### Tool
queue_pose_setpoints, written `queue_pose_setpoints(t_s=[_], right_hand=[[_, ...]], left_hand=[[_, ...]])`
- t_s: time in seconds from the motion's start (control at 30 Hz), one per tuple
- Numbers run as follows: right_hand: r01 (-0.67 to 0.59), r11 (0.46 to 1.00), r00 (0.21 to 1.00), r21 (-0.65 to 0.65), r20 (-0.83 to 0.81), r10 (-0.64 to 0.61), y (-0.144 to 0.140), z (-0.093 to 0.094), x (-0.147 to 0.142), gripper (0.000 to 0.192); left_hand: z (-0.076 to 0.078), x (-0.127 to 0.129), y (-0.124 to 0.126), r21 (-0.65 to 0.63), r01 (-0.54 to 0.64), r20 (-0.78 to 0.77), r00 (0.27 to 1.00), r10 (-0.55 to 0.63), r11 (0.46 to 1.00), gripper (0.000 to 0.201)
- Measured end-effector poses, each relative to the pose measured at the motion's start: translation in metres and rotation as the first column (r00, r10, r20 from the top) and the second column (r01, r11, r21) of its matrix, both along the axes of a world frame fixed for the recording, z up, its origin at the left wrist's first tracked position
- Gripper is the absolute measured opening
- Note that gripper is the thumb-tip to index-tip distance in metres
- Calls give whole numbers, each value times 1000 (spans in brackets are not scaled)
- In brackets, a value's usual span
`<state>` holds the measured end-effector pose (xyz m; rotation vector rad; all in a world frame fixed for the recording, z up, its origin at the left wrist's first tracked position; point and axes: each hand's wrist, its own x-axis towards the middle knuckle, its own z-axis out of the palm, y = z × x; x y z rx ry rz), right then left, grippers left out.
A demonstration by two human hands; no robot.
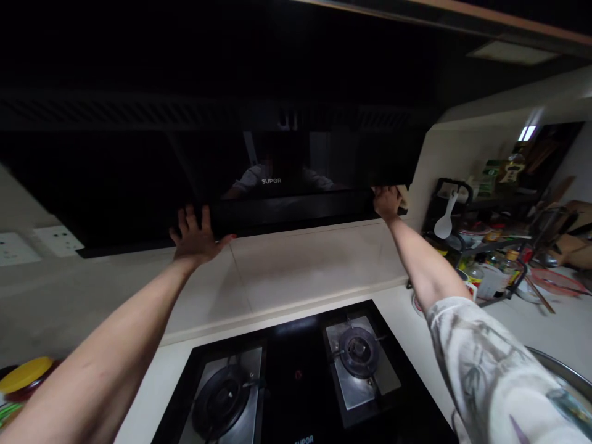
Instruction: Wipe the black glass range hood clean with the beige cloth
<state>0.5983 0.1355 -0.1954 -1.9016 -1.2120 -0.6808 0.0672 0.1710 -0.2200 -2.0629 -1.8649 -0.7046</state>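
Over the hob [298, 351], what's being touched?

Hood [324, 157], both hands. By the left hand [197, 237], the lower front edge is pressed, fingers spread, nothing held. The thumb is stuck out sideways, past the edge, in front of the wall [305, 259].

And the right hand [387, 200]?

Placed at the hood's lower edge too, near the far right corner. Fingers are bent, a tan cloth [404, 196] is grasped. Finger wrap can't be fully made out; partly hidden.

Where's the cloth exactly?

Mostly behind the hand, sticking out on its right side, against the hood's corner.

Hob status?

Set on the counter [393, 308], below the hands. Two burners are seen, left one [226, 394] and right one [358, 350]; both are left bare, no pot on either.

Sides?

On the right, a rack [476, 249] is loaded with bottles [511, 262]; a white paddle [444, 222] is hung at its near end. On the left, sockets [59, 240] are set in the wall by the hood's end; lower down, a yellow lid [28, 375] is partly blocked by the forearm.
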Motion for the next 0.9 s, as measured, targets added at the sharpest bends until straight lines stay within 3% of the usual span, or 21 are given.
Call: queue_pose_setpoints(t_s=[0.07, 0.17, 0.3, 0.5, 0.63, 0.77, 0.9], right_hand=[[30, 999, 997, 42, -79, -27, -1, -6, 17, 58], [87, 993, 976, 82, -209, -68, 12, -13, 2, 56], [84, 993, 978, 81, -199, -66, 30, -19, -53, 50], [-212, 977, 976, 25, 44, 211, 42, -22, -151, 53], [-416, 903, 890, -104, 155, 428, 47, -15, -233, 54], [-541, 792, 742, -283, 283, 608, 47, -12, -308, 56], [-560, 717, 635, -415, 342, 693, 45, -13, -343, 55]], left_hand=[[0, 0, 1, 5, 2, 0, 1000, -2, 1000, 105], [-1, -1, 3, 14, 5, 3, 1000, -5, 1000, 105], [-2, 0, 3, 13, 6, -10, 1000, -6, 1000, 108], [-1, 3, 2, -18, -2, 6, 1000, 2, 1000, 109], [0, 4, 2, -26, -1, 7, 1000, 1, 1000, 110], [1, 3, 2, -41, 7, 11, 1000, -6, 999, 113], [2, 3, 1, -56, 17, 25, 1000, -16, 998, 113]])
